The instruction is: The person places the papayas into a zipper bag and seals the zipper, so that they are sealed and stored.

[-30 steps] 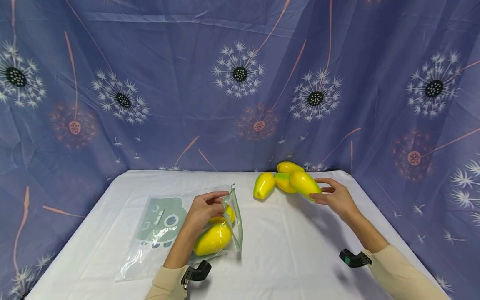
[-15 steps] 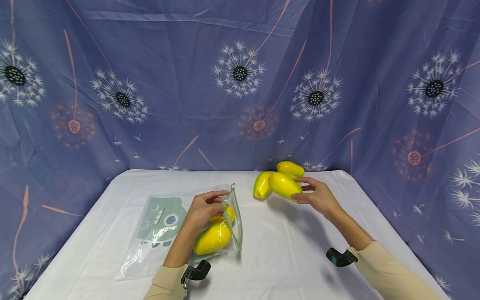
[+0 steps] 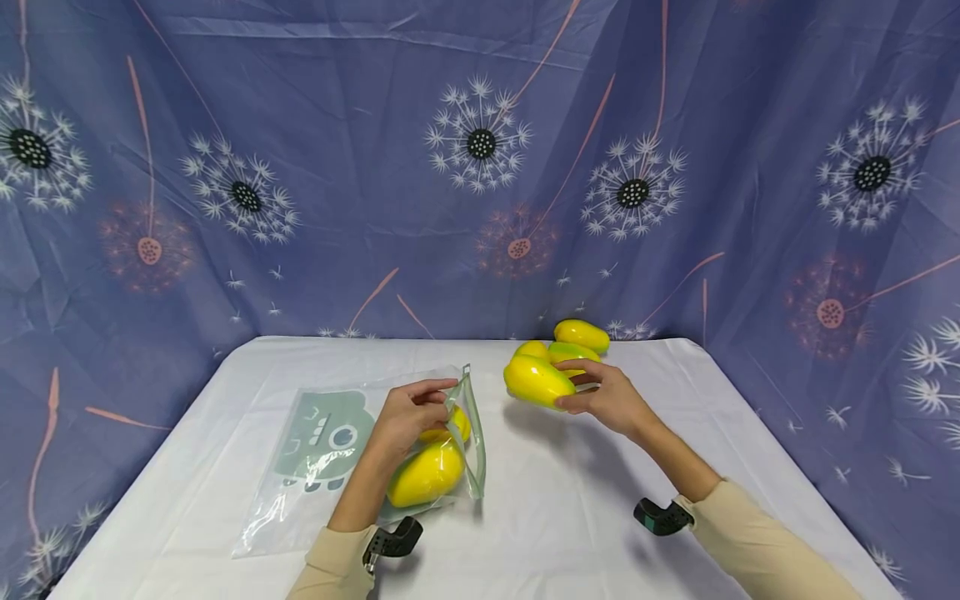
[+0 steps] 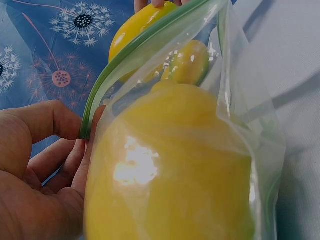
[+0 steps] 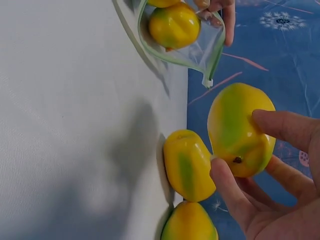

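Note:
My left hand point(image 3: 408, 421) pinches the green-edged mouth of a clear zip bag point(image 3: 258, 508), holding it agape toward the right. Inside the bag lie two yellow mangoes point(image 3: 426, 475), one behind the other; a green cartoon face is printed on the plastic. In the left wrist view, thumb and fingers grip the green rim point(image 4: 107, 70). My right hand point(image 3: 607, 400) holds another mango point(image 3: 536, 382) by its end, raised off the table. The right wrist view shows this mango point(image 5: 240, 125) between fingertips, its stem end toward the palm.
Behind the held mango, several more mangoes point(image 3: 581, 335) lie at the table's back edge. White cloth covers the table point(image 3: 555, 533). A purple curtain point(image 3: 375, 167) with dandelion prints hangs behind and at both sides. Each wrist wears a black band point(image 3: 663, 517).
My right hand has carried its mango leftward, past the mangoes at the back and toward the bag. The left hand and bag have stayed in place.

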`<state>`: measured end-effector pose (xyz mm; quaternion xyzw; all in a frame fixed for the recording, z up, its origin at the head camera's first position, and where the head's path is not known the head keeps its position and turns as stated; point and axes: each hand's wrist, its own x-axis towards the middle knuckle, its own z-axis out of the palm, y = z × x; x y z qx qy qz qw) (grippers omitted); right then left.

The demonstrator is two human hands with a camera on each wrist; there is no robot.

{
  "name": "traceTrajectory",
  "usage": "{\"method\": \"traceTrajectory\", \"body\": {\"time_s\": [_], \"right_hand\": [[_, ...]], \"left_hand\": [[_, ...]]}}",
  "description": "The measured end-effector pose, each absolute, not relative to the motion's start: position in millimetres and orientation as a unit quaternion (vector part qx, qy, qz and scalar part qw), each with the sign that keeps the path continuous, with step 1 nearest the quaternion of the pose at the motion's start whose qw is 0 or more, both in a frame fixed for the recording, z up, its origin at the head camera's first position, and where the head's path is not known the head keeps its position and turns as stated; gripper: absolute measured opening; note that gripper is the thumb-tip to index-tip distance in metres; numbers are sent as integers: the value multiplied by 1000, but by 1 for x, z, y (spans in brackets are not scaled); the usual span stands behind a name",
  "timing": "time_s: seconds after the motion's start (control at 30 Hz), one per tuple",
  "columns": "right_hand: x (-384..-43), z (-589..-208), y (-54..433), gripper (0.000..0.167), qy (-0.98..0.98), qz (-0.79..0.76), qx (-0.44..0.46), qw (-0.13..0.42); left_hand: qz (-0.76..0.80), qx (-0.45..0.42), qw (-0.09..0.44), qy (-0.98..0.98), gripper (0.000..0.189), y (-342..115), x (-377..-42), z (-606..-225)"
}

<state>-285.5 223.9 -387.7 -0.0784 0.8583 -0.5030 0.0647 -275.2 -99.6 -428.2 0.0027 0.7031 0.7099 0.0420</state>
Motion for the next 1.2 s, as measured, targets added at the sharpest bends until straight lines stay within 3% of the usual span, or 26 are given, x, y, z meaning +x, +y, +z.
{"method": "traceTrajectory", "body": {"time_s": [0.2,0.57,0.9,1.2], "right_hand": [[-284,-391,217,61,864,-485,-109,78],[-280,-393,210,52,862,-446,-185,152],[-276,-386,202,51,861,-410,-199,225],[-275,-392,194,50,854,-407,-207,248]], "left_hand": [[710,0,42,703,47,-100,-275,-426],[709,9,44,704,47,-101,-275,-425],[712,7,44,701,47,-100,-276,-426],[714,1,43,699,47,-99,-275,-427]]}}
